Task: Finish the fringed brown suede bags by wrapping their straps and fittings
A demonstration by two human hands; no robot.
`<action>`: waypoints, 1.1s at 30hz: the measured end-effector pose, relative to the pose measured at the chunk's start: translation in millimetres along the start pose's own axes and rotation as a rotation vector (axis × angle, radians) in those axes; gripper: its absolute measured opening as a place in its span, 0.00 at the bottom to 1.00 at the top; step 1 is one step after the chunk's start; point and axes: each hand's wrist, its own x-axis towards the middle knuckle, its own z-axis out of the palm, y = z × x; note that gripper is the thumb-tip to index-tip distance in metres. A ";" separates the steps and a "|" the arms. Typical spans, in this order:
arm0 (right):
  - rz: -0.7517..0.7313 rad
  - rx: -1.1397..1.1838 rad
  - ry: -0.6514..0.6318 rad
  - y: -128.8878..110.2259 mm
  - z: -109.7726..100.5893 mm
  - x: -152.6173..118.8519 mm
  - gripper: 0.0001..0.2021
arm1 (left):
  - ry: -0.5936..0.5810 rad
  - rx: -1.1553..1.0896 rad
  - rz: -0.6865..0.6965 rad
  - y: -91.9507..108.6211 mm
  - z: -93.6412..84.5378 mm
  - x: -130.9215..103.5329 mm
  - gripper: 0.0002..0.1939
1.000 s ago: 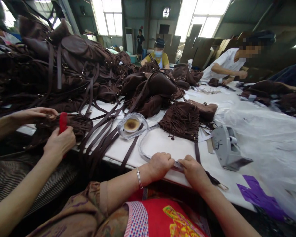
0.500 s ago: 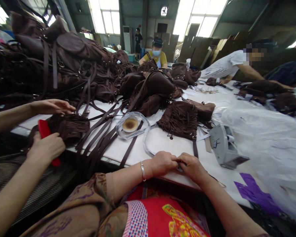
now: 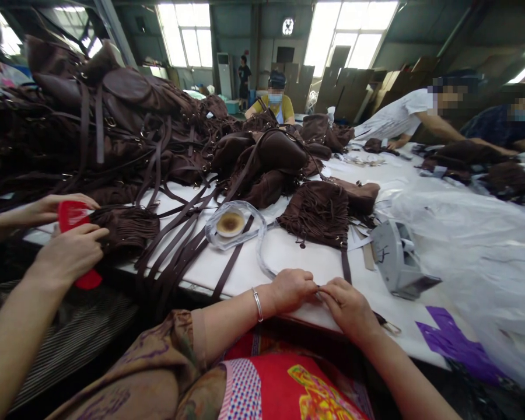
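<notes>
My left hand [image 3: 292, 290], with a silver bangle at the wrist, is closed in a pinch at the near edge of the white table [image 3: 245, 268]. My right hand [image 3: 349, 304] pinches close against it, fingertips almost meeting. Between them is a small dark bit, too small to name. A dark strap end with a metal clip [image 3: 390, 326] shows beside my right wrist. Beyond my hands lie a brown fringed bag [image 3: 317, 213] and a round dish with a brown-stained middle [image 3: 230, 223], wrapped in clear plastic.
A neighbour's hands [image 3: 70, 251] at the left hold a red comb [image 3: 73, 214] over brown fringe. Brown bags [image 3: 126, 111] are heaped at the back left. A grey tape dispenser [image 3: 396, 259], purple piece [image 3: 457, 344] and plastic sheeting [image 3: 476, 245] lie right. People work across the table.
My hands remain together, with the right fingers slightly changed in pose. The neighbour's red comb has turned and moved left, and the neighbour's far hand has come down to it.
</notes>
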 end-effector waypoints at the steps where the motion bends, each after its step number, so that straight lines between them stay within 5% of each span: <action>1: 0.011 -0.075 -0.001 -3.0 2.6 -4.8 0.14 | -0.012 -0.001 -0.027 2.0 1.1 1.7 0.13; 11: 0.088 -0.343 -0.066 -22.0 11.2 -9.0 0.13 | -0.038 0.015 -0.188 16.3 6.4 3.8 0.10; 18: -0.233 -0.081 -0.217 7.8 -8.2 6.5 0.15 | -0.190 -0.013 0.083 -11.5 -33.7 4.7 0.08; 21: -0.284 -0.014 -0.232 15.7 -10.8 11.8 0.15 | -0.241 0.038 0.127 -16.9 -37.2 9.1 0.06; 25: 0.068 0.006 0.027 14.7 1.0 10.9 0.15 | -0.150 0.077 -0.100 1.9 -14.5 13.4 0.08; 28: 0.392 -0.075 0.023 5.3 10.9 12.3 0.17 | -0.055 0.058 -0.238 24.7 3.5 13.5 0.08; 33: 0.344 -0.161 -0.158 -4.7 3.9 32.0 0.13 | -0.091 0.054 -0.207 27.8 -3.9 8.6 0.09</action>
